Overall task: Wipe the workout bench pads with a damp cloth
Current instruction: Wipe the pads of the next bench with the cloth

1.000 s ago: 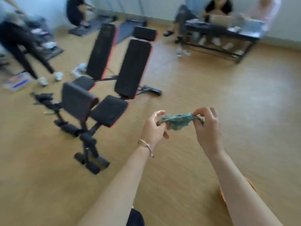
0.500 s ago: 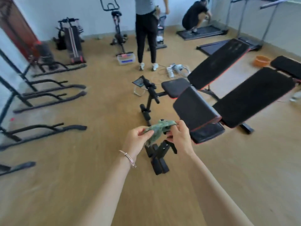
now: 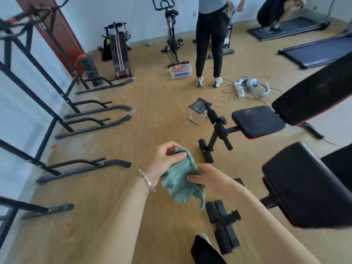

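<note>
We're at the prep step, by our read: the cloth (image 3: 180, 184) is up in mid-air btwn both hands, over the floor (image 3: 114, 206) and apart from every pad, so no wiping contact yet. Left hand (image 3: 164, 159) pinches the cloth's top edge, thumb & fingers (image 3: 177, 155) curled onto it. Right hand (image 3: 206, 178) grips the right side lower down, closed on the fabric, and the rest hangs loose below. Looks like we're opening or refolding it. Next move, as we judge: gather it into one hand, prob. the right, swing right & press it flat on the near seat pad (image 3: 304, 187), close by on the right. That pad looks tilted, so strokes should follow its slope. Count: 1 cloth, 2 hands, 2 benches, 2 seat pads (the near one + far seat pad (image 3: 258, 121)). There's 1 back pad (image 3: 314, 90) in plain view, plus a dark sliver at the right edge, maybe the 2nd; can't tell. Also 1 bracelet (image 3: 145, 178) on the left wrist, 1 standing person (image 3: 209, 40) & 1 crouching person (image 3: 272, 10) at the far end.
</note>
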